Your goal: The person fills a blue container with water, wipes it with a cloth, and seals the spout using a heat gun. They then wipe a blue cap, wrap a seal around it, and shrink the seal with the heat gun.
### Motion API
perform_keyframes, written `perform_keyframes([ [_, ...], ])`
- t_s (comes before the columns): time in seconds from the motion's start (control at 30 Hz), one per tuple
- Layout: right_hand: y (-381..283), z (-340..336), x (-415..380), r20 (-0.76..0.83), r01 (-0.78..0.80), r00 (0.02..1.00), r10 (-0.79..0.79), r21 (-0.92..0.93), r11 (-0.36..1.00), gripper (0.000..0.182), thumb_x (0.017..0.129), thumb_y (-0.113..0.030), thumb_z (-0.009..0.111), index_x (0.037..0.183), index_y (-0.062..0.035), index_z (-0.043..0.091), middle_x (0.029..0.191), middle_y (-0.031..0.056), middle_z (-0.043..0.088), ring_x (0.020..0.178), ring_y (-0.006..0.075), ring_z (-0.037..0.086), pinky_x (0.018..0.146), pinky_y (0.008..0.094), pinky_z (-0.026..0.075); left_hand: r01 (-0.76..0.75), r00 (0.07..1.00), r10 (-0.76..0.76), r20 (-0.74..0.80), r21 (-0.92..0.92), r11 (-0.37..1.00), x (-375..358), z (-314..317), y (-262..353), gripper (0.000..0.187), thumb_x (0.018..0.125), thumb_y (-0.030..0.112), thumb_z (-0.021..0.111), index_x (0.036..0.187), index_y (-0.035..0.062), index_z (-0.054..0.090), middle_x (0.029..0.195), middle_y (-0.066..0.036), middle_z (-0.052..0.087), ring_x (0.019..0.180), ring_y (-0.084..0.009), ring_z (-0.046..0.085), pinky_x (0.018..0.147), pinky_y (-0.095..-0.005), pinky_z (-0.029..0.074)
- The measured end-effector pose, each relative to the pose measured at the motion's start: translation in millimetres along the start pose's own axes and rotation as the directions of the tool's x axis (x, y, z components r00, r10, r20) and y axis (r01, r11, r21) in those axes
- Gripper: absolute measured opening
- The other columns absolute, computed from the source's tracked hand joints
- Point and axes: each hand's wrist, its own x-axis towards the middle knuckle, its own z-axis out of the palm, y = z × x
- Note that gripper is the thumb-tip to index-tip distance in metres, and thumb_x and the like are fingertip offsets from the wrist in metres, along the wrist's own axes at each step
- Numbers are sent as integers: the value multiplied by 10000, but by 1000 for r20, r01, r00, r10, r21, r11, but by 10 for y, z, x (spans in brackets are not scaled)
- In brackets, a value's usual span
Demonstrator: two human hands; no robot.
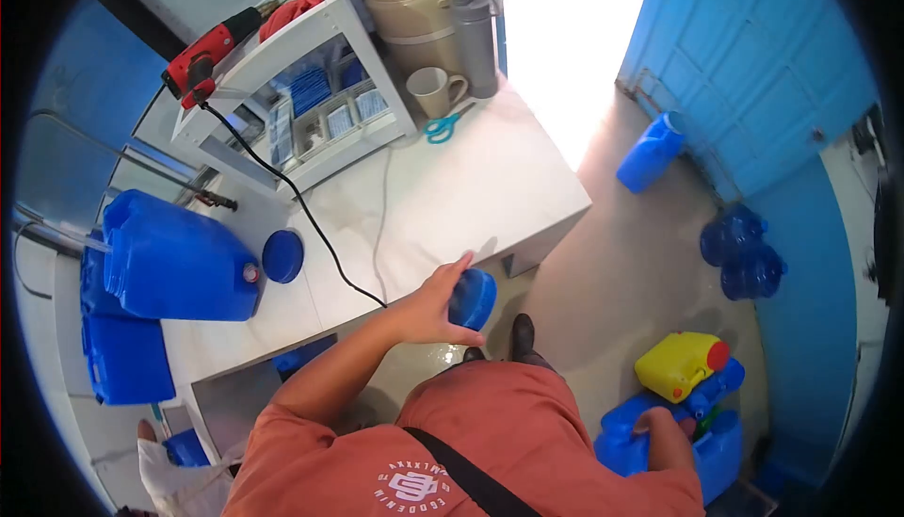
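My left hand (435,307) is closed around a round blue screw cap (473,298), held beyond the counter's front edge. At lower right, my right hand (654,421) reaches down to a blue plastic jug (619,437) and appears curled on its top; its fingers are partly hidden. A small yellow jerrycan (673,366) with a red cap lies just above that hand. Another blue screw cap (282,256) rests on the white counter (461,187), beside a big blue water container (184,258) with a small spout.
A white cabinet (381,131) carries a red heat gun (202,60), its black cord crossing the counter. A mug (433,91), teal scissors (441,129), grey flask (474,41) and beige cooler (414,8) stand behind. Blue jugs (652,152) are on the floor near the blue door (753,56).
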Motion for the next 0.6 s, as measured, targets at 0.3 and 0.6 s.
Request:
perform_keyframes([
  [0.3,37,110,-51,185,-20,983,21,-8,1000,357,868,-332,646,1156,-137,730,1270,112,666,1167,317,638,984,426,503,305,922,-325,-211,-123,944,-321,-51,-96,1381,576,348,970,1596,118,67,1564,-194,264,1411,-365,333,1081,-505,380],
  [0.6,-79,-55,-202,261,-35,964,58,-91,995,348,865,-330,651,1149,-145,735,1260,104,674,1154,310,647,972,423,510,423,827,-478,-296,-230,876,-550,-54,257,1385,513,501,958,1568,52,181,1514,-198,345,1393,-345,381,1092,-488,371],
])
